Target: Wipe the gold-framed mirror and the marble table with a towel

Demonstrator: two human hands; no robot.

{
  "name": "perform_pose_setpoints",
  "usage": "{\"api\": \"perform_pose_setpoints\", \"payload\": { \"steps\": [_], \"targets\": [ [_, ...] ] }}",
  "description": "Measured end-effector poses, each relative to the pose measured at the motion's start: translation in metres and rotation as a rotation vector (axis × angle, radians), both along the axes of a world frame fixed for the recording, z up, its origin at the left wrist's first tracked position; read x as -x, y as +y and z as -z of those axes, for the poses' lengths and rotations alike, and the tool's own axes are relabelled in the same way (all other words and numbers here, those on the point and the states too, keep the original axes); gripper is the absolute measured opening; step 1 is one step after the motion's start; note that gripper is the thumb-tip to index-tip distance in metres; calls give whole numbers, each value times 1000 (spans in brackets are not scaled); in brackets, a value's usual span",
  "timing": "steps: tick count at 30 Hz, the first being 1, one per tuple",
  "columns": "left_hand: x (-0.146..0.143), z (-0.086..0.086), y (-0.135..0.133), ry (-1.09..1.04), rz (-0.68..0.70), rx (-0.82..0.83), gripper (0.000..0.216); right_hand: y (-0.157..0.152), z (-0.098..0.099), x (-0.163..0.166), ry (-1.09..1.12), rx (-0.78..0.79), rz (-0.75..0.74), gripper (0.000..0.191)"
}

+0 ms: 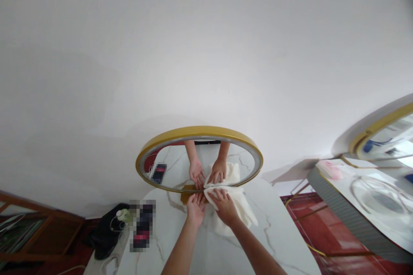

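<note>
A round mirror (206, 159) with a gold frame stands on a white marble-patterned table (267, 232), close to the wall. My right hand (224, 206) lies with spread fingers on a white cloth (238, 210) at the mirror's lower edge. Part of the cloth is bunched against the frame, and the rest trails over the tabletop. Beside it, my left hand (196, 209) is palm up with its fingers stretched out, at the gold base (186, 197) under the frame. It holds nothing that I can see. Both hands are reflected in the glass.
A blurred-out dark object (143, 225) lies on the table's left side. Beyond that edge are a black bag (106, 232) and a wooden cabinet (51, 234). On the right stands a second table (371, 206) with another gold-framed mirror (387, 131).
</note>
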State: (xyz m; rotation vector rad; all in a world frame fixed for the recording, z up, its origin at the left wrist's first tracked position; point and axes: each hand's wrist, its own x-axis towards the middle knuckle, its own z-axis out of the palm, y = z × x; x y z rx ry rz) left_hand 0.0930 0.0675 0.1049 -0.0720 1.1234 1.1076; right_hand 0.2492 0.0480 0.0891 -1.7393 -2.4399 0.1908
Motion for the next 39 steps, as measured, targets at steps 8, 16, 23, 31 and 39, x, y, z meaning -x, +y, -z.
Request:
{"api": "perform_pose_setpoints", "payload": {
  "steps": [8,16,23,31,39],
  "targets": [
    [-2,-29,-16,233,218,-54,30,-31,4,-66,61,-48,259,79],
    [-53,-178,-37,1022,553,-1014,30,-45,-39,-114,431,-357,391,63],
    [-82,-304,-10,2147,391,-1488,56,-29,-145,-118,533,-654,287,55],
    [-92,-314,9,2282,255,-1453,52,-1,-245,-110,330,-802,92,56],
    [-93,-305,17,2227,174,-1472,48,8,-230,-112,420,-799,70,55]
  ]
}}
